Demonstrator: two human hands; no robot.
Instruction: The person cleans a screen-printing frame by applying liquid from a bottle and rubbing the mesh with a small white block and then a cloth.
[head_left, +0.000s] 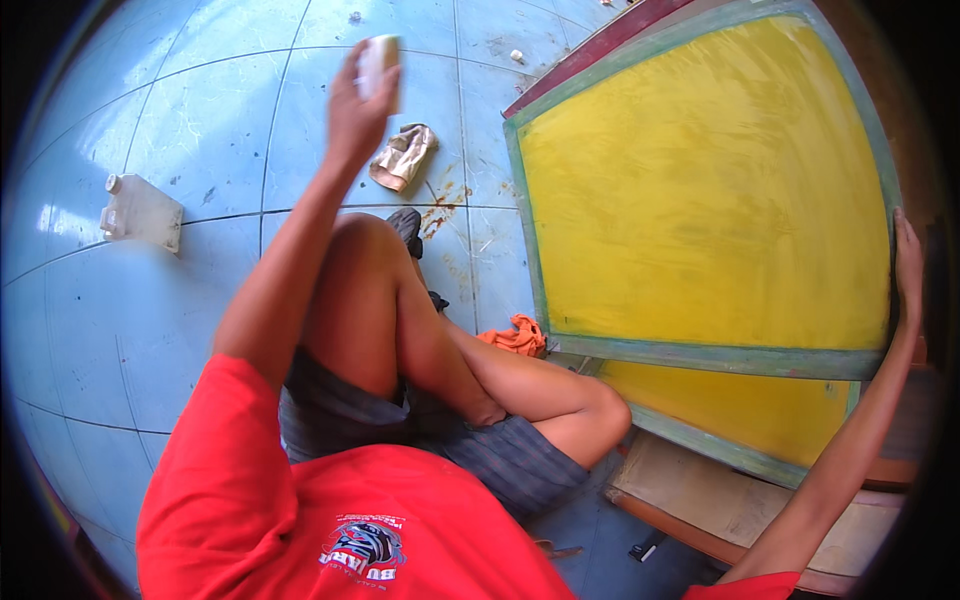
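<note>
My left hand is raised over the blue tiled floor, its fingers closed around a small white container that is blurred. My right hand grips the far right edge of a yellow panel with a green-painted frame. The panel leans at a tilt on my right, its yellow face streaked and uneven in tone. Below its lower edge a second yellow panel, also framed in green, is partly covered by the first. A crumpled pale cloth lies on the floor just below my left hand.
A translucent plastic jerrycan is on the floor at left. An orange cloth lies by the panel's lower left corner. Reddish-brown stains mark the tiles. A wooden board is under the second panel, near a small black object.
</note>
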